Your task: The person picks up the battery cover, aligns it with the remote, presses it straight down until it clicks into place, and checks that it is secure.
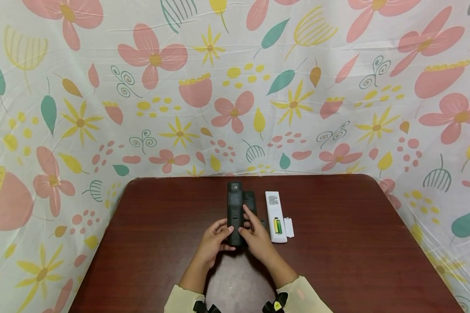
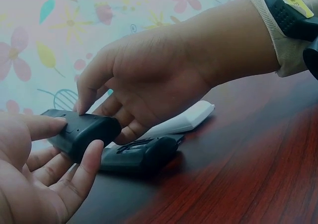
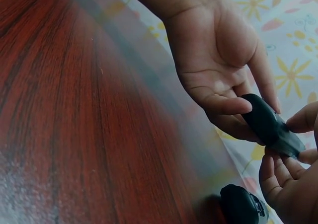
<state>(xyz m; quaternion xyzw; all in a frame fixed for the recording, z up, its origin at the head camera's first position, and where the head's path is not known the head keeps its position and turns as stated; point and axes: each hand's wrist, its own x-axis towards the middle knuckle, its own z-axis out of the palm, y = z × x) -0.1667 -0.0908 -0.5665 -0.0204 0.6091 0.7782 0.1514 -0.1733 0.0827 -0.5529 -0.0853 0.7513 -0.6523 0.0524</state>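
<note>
A black remote control (image 1: 235,202) is held above the table with its back facing up. My left hand (image 1: 213,241) grips its lower left side, thumb on the back and fingers underneath. On the opposite side my right hand (image 1: 257,234) holds the same remote, as the left wrist view also shows, with a fingertip on its back. A second black remote control (image 2: 144,154) lies on the table just right of the held one, partly hidden by the right hand in the head view. Beyond it lies a white remote control (image 1: 274,208), its battery compartment open.
Inside the white remote's compartment is a green and yellow battery (image 1: 277,226). A white battery cover (image 1: 289,227) lies beside it on the right. The brown wooden table (image 1: 160,217) meets a flower-printed cloth (image 1: 235,143) at its back and sides.
</note>
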